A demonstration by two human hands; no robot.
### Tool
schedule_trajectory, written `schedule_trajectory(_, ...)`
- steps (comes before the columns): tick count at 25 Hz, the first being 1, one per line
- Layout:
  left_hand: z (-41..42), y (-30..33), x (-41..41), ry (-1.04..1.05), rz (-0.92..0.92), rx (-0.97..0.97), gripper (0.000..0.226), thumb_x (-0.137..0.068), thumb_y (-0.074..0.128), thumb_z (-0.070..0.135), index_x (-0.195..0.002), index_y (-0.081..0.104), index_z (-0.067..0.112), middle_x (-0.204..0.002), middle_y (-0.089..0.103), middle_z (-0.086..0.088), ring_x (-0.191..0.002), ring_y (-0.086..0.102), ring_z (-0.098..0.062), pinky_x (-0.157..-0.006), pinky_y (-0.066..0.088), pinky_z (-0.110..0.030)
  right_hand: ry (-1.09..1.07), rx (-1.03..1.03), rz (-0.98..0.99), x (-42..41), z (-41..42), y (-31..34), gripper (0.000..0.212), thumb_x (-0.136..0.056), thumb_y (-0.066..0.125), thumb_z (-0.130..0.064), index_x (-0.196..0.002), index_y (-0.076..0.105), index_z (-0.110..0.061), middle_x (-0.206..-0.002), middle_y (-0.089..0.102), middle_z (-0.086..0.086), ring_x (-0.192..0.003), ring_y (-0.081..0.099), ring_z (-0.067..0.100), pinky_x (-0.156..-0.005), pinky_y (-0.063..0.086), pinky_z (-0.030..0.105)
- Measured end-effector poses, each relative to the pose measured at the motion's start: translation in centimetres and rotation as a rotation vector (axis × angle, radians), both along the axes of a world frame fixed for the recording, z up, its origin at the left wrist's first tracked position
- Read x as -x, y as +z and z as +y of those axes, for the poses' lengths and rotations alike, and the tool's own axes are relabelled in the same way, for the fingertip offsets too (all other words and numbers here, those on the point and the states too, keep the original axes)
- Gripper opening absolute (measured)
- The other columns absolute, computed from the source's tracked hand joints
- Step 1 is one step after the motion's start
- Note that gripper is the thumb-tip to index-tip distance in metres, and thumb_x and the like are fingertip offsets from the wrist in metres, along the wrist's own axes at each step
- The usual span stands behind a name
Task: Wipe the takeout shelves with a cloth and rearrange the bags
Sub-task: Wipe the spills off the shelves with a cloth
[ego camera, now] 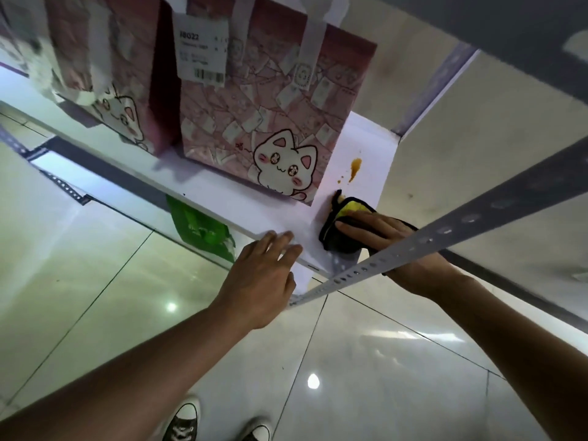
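Pink cat-print bag (pixel 254 128), seemingly yellow-black cloth (pixel 345 218)

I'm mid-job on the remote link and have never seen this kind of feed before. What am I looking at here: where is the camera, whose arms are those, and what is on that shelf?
There is no machine: one wide-angle camera worn on a person's head looks down past both bare arms. The white shelf carries a pink cat-print bag with a receipt, and a second pink bag beside it. The right hand presses a yellow and black cloth on the shelf, just short of an orange-brown spill that is not yet wiped. The left hand rests open on the shelf's front edge, holding nothing. A perforated metal post crosses in front. A green bag sits on a lower level.
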State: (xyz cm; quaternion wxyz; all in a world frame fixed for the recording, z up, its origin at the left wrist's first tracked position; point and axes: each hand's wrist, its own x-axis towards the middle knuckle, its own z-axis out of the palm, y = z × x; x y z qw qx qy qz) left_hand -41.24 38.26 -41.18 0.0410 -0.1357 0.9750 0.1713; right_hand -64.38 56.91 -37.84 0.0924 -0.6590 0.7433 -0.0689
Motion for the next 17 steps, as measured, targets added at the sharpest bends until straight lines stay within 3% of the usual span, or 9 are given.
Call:
schedule_trajectory(3, 0.0, -0.6, -0.2, -0.007, 0.011, 0.0, 0.053, -0.101, 0.039, 0.03, -0.152, 0.03, 0.025, -0.165, 0.019, 0.0, -0.151, 0.015, -0.025, -0.117, 0.025, -0.04, 0.149, 0.0, 0.13, 1.0, -1.3, -2.4, 0.064, -0.102, 0.041, -0.053, -0.154, 0.038, -0.015, -0.161, 0.032, 0.004, -0.152, 0.017, 0.012, -0.124, 0.008, 0.024)
schedule_trajectory(6, 0.3, -1.1, -0.6, 0.003, 0.021, -0.009, 0.057, -0.101, 0.039, 0.032, -0.155, 0.022, 0.026, -0.167, 0.009, 0.002, -0.153, 0.005, -0.022, -0.118, 0.024, -0.038, 0.111, 0.062, 0.141, 1.8, -2.0, -4.1, 0.061, -0.104, 0.039, -0.052, -0.153, 0.04, -0.017, -0.157, 0.041, 0.009, -0.148, 0.033, 0.023, -0.121, 0.029, 0.037)
schedule_trajectory(8, 0.5, -1.1, -0.5, 0.009, 0.026, -0.012, 0.058, -0.101, 0.039, 0.032, -0.156, 0.021, 0.027, -0.167, 0.007, 0.003, -0.153, 0.004, -0.021, -0.117, 0.025, -0.037, -0.028, 0.122, 0.141, 2.5, -2.3, -4.4, 0.055, -0.107, 0.031, -0.047, -0.15, 0.047, -0.017, -0.151, 0.049, 0.012, -0.138, 0.048, 0.033, -0.11, 0.044, 0.049)
schedule_trajectory(10, 0.5, -1.1, -0.5, 0.013, 0.027, -0.016, 0.059, -0.102, 0.04, 0.033, -0.156, 0.019, 0.028, -0.167, 0.004, 0.003, -0.153, 0.001, -0.021, -0.118, 0.023, -0.036, -0.144, 0.157, 0.165, 3.1, -3.1, -4.1, 0.049, -0.109, 0.028, -0.036, -0.145, 0.053, -0.015, -0.147, 0.054, 0.014, -0.131, 0.054, 0.038, -0.102, 0.05, 0.054)
schedule_trajectory(12, 0.5, -1.1, -0.5, 0.012, 0.033, -0.018, 0.06, -0.102, 0.04, 0.034, -0.157, 0.017, 0.028, -0.167, 0.001, 0.004, -0.154, -0.002, -0.02, -0.119, 0.02, -0.035, -0.228, 0.142, 0.198, 3.5, -3.9, -3.9, 0.043, -0.105, 0.042, -0.019, -0.146, 0.053, -0.016, -0.146, 0.054, 0.014, -0.129, 0.054, 0.041, -0.1, 0.05, 0.055)
schedule_trajectory(14, 0.6, -1.1, -0.5, 0.015, 0.035, -0.025, 0.061, -0.102, 0.04, 0.035, -0.157, 0.014, 0.028, -0.167, -0.002, 0.005, -0.153, -0.006, -0.02, -0.12, 0.016, -0.035, -0.307, 0.153, 0.176, 3.7, -4.2, -3.7, 0.051, -0.097, 0.056, -0.005, -0.147, 0.052, -0.015, -0.147, 0.052, 0.014, -0.127, 0.053, 0.043, -0.102, 0.048, 0.054)
schedule_trajectory(17, 0.7, -1.1, -0.5, 0.024, 0.026, -0.028, 0.064, -0.102, 0.038, 0.039, -0.158, 0.008, 0.029, -0.167, -0.009, 0.004, -0.153, -0.013, -0.02, -0.122, 0.009, -0.036, -0.496, 0.32, 0.038, 4.3, -4.6, -3.1, 0.058, -0.093, 0.053, 0.005, -0.148, 0.049, -0.013, -0.149, 0.048, 0.014, -0.128, 0.048, 0.041, -0.106, 0.044, 0.053)
